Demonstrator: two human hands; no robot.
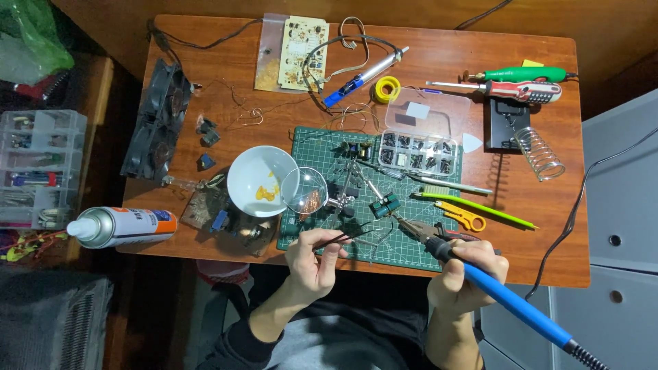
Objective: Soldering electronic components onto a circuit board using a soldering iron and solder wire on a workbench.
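Note:
My right hand [466, 274] grips a blue-handled soldering iron [507, 298], its tip pointing up-left toward a small green part [385, 203] clamped in a helping-hands stand [353, 188] on the green cutting mat [411, 240]. My left hand [312, 260] pinches black tweezers [346, 238] that point right, toward the same part. A round magnifying lens [305, 190] on the stand sits just above my left hand.
A white bowl [255, 175], a spray can [120, 227], a circuit board [301, 51], a clear parts box [419, 147], screwdrivers [524, 82], a coil iron stand [538, 152], a yellow solder roll [386, 89] and two fans [159, 116] crowd the wooden table [534, 205]. A drawer organiser [38, 168] stands left.

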